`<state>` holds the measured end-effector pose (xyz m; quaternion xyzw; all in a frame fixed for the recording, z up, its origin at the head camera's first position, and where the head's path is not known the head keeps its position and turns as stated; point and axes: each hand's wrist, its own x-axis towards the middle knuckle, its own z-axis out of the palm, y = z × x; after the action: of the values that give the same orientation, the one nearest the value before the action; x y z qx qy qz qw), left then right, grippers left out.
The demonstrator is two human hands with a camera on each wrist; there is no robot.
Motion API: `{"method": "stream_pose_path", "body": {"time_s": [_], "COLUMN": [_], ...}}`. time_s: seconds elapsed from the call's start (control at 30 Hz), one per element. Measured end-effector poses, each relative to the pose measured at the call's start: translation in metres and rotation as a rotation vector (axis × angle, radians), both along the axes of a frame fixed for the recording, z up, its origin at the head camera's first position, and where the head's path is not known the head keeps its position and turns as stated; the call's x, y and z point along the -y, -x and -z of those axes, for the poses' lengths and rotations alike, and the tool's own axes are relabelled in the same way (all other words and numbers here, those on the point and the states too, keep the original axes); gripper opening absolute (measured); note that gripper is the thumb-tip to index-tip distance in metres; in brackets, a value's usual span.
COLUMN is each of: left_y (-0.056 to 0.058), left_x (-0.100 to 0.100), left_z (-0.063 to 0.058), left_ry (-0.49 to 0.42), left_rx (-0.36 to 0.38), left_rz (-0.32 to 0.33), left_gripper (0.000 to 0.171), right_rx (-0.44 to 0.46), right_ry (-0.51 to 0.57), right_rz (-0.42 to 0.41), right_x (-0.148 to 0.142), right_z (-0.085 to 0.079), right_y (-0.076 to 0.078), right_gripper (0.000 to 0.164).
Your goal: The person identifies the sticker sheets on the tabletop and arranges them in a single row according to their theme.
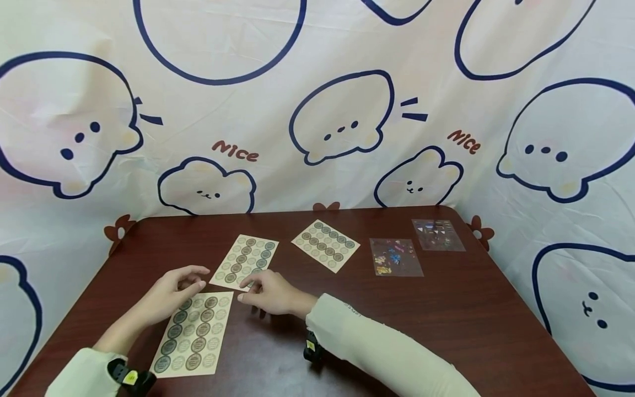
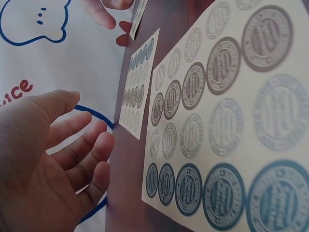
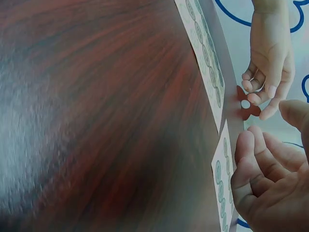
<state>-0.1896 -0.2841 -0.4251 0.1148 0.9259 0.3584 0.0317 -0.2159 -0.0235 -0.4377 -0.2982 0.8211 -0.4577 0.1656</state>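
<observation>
Nearest the person lies a cream sheet of round stickers [image 1: 198, 336], its rows alternating dark and pale. My left hand [image 1: 168, 292] hovers over its far edge, fingers loosely bent and holding nothing; in the left wrist view the hand [image 2: 58, 159] is beside the sheet, apart from it. A second sticker sheet [image 1: 238, 262] lies just beyond. Over that sheet's near right corner is my right hand [image 1: 273, 292], fingers softly curled with nothing between them. It covers part of the corner. In the right wrist view both hands appear, the right hand [image 3: 270, 188] in front.
A third round-sticker sheet [image 1: 325, 246] lies at the back middle of the dark wooden table [image 1: 421, 314]. To its right are two clear plastic sheets, one with colourful pieces [image 1: 397, 257], the other with shiny ones [image 1: 439, 235]. A printed cloth [image 1: 278, 121] hangs around the table.
</observation>
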Motion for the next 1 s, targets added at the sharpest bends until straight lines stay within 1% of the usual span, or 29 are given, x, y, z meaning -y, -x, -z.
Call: {"method": "stream_pose_path", "body": {"time_s": [0.23, 0.33, 0.47, 0.6, 0.8, 1.0], "left_y": [0.01, 0.015, 0.021, 0.028, 0.037, 0.044], "left_x": [-0.005, -0.007, -0.01, -0.013, -0.014, -0.015], "left_z": [0.0, 0.001, 0.003, 0.003, 0.004, 0.005], "left_ry": [-0.011, -0.011, -0.007, 0.001, 0.014, 0.043], "left_rx": [-0.001, 0.018, 0.041, 0.038, 0.024, 0.063], "left_rz": [0.014, 0.008, 0.004, 0.003, 0.006, -0.005], "left_gripper": [0.035, 0.035, 0.035, 0.034, 0.034, 0.036], "right_rx": [0.004, 0.023, 0.019, 0.012, 0.003, 0.001], "right_ry": [0.002, 0.013, 0.011, -0.005, -0.027, -0.023], "right_rz": [0.016, 0.012, 0.015, 0.013, 0.004, 0.009], "right_x": [-0.006, -0.007, -0.008, -0.008, -0.008, -0.008], "right_z": [-0.001, 0.0, 0.003, 0.005, 0.004, 0.002], "right_y": [0.006, 0.008, 0.01, 0.013, 0.02, 0.025], "right_gripper": [0.031, 0.029, 0.027, 0.026, 0.03, 0.03]}}
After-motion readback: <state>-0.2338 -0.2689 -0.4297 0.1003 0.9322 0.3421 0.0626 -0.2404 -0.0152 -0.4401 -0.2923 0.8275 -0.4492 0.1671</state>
